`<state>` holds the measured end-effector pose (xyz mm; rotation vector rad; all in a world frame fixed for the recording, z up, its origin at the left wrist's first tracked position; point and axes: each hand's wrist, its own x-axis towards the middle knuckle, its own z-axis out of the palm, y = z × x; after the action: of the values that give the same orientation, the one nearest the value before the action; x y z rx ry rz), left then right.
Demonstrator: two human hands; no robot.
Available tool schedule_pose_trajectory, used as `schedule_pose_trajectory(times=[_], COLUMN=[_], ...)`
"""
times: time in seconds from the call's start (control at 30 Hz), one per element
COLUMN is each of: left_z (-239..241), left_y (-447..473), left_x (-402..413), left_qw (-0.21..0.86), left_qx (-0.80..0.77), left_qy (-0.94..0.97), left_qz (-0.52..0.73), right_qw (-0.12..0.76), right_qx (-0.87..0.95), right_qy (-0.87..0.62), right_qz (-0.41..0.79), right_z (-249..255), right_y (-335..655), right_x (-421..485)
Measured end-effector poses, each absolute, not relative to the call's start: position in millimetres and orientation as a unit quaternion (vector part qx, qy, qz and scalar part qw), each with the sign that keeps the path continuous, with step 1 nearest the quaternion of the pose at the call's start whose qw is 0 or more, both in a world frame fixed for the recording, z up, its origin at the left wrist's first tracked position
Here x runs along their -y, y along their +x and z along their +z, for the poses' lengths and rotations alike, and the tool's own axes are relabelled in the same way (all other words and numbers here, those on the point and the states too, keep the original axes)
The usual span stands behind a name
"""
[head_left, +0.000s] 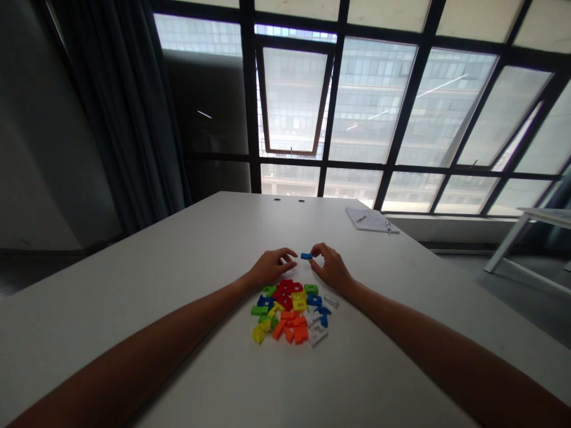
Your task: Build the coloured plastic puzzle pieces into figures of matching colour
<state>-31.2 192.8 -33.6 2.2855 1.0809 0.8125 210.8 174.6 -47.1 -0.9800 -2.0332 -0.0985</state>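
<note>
Between the thumb and fingers of my right hand [332,270] is a small blue plastic block [306,256], held just beyond the pile. My left hand [271,266] is to the left of that block, fingers apart and holding nothing. Nearer to me, between my forearms, lies a loose pile of small plastic pieces: red pieces [285,291], a yellow piece with a square hole [299,302], orange pieces [294,327], green pieces [259,310], blue pieces [314,299] and white pieces [318,334]. Some of them overlap, so their full shapes are hidden.
The pieces lie on a long white table [196,249]. Paper sheets [370,220] with pens on them are at its far right edge. Two dark round fittings sit at the far end. Behind stand large windows and a dark curtain [129,107]; another white table [544,217] is at right.
</note>
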Motion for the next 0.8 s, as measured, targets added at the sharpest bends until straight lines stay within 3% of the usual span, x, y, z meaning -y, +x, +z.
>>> schedule_pose_trajectory(times=[0.2,0.43,0.63,0.8], left_z=[-37,-38,-41,-41], left_y=[-30,-30,-29,-29], left_x=[-197,-199,-201,-202], left_qw=[0.222,0.216,0.211,0.208], left_qx=[-0.397,-0.398,-0.399,-0.399], left_qy=[0.853,0.851,0.852,0.852], left_qz=[0.257,0.266,0.265,0.266], right_qw=[0.321,0.270,0.241,0.288], right_qx=[0.772,0.715,0.717,0.764], right_qy=[-0.534,-0.636,-0.646,-0.569], right_qz=[-0.127,-0.106,-0.100,-0.097], right_z=[-43,-59,-65,-58], right_y=[274,315,312,301], right_x=[-201,-222,-226,-212])
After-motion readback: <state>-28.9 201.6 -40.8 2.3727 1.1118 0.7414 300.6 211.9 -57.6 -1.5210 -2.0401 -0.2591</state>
